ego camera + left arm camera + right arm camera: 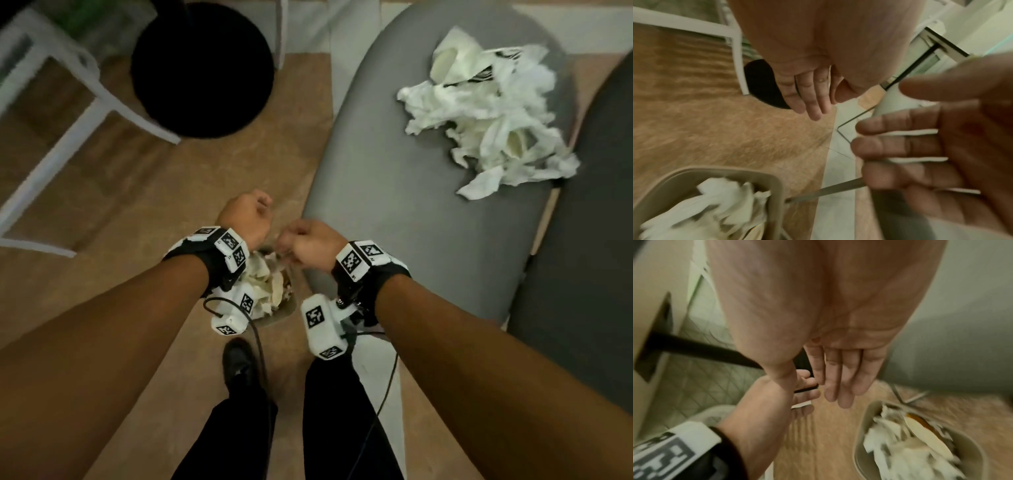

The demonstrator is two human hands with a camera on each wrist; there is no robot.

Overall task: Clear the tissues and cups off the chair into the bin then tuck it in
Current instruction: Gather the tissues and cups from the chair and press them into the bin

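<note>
A heap of crumpled white tissues (pixel 486 116) lay on the far part of the grey chair (pixel 404 192) seat, with two paper cups (pixel 445 61) showing among them; the seat's near half lay bare. On the wooden floor (pixel 137 178) beside the chair's near edge stood one beige bin (pixel 861 443), holding tissues and a cup. Above it hung the left hand (pixel 245 219) and right hand (pixel 310 246), close together, fingers (pixel 838 381) straight, slightly apart, holding nothing. A round black stool (pixel 202 72) stood well apart.
</note>
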